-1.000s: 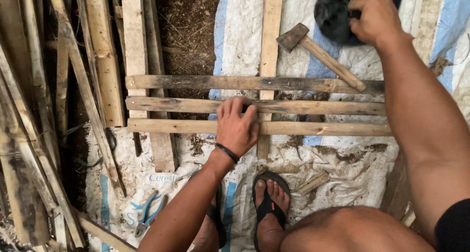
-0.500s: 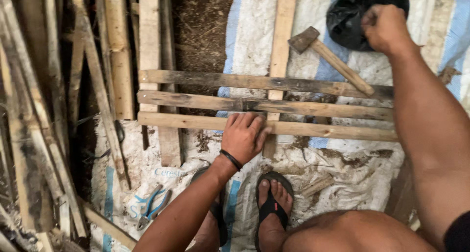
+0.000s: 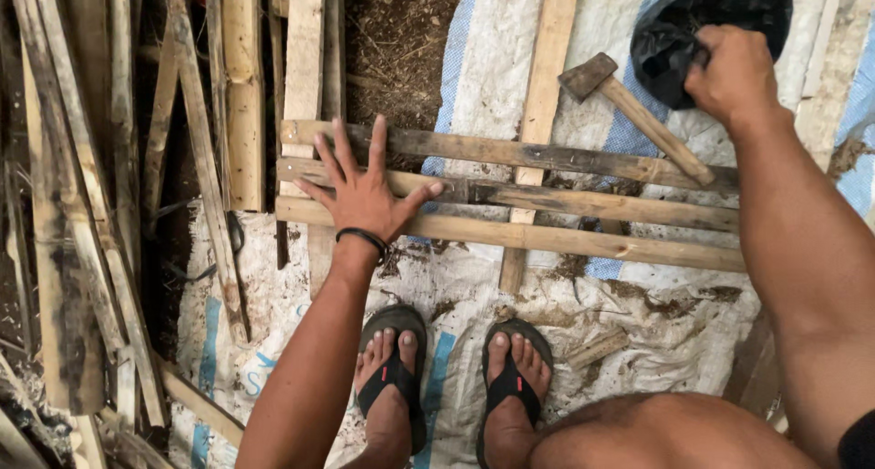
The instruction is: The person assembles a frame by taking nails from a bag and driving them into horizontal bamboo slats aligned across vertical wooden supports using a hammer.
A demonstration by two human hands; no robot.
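- Left hand (image 3: pixel 365 195) lies flat, fingers spread, pressing the wooden slats (image 3: pixel 547 195) beneath it, likely steadying them.
- Right hand (image 3: pixel 734 72) grips the black bag (image 3: pixel 720 13); the hammer (image 3: pixel 638 113) rests just beside it.

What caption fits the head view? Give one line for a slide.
Left hand flat on three wooden slats, right hand at a black bag, hammer resting on the slats.

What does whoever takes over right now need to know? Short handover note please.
Left hand: open, fingers spread, pressing flat on the three horizontal slats.
Right hand: closed on the black plastic bag.
Hammer: lying unheld across the top slat.
Slats lie across two upright battens on the white sacking. Fastening can't be judged. Feet in sandals stand just below.
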